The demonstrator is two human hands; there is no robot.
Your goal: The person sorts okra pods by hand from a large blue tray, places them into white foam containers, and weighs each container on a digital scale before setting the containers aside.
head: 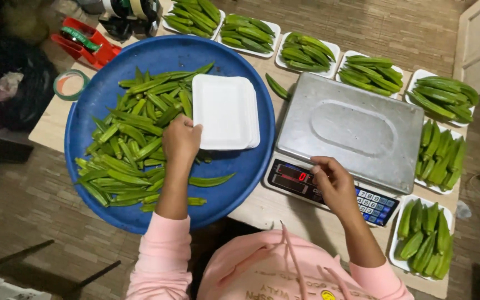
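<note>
Foam trays, white and stacked, lie on the right half of the round blue basin, their long axis running away from the person, short edges near and far. Nearest to the camera, the left hand comes up from the pink sleeve and meets the stack at its near left corner, fingers curled over the tray's left edge in a light grip on it; so the stack lies just to the right of and beyond this hand, touching it. The right hand is well apart from the trays, resting on the front panel of the digital scale, fingers bent together with a fingertip on the panel beside the red display, holding nothing. Loose okra pods fill the left part of the basin, just beside the left hand. Beyond the scale's bare steel platform, more white trays filled with okra stand in a row along the far edge of the table, with others down the right side.
</note>
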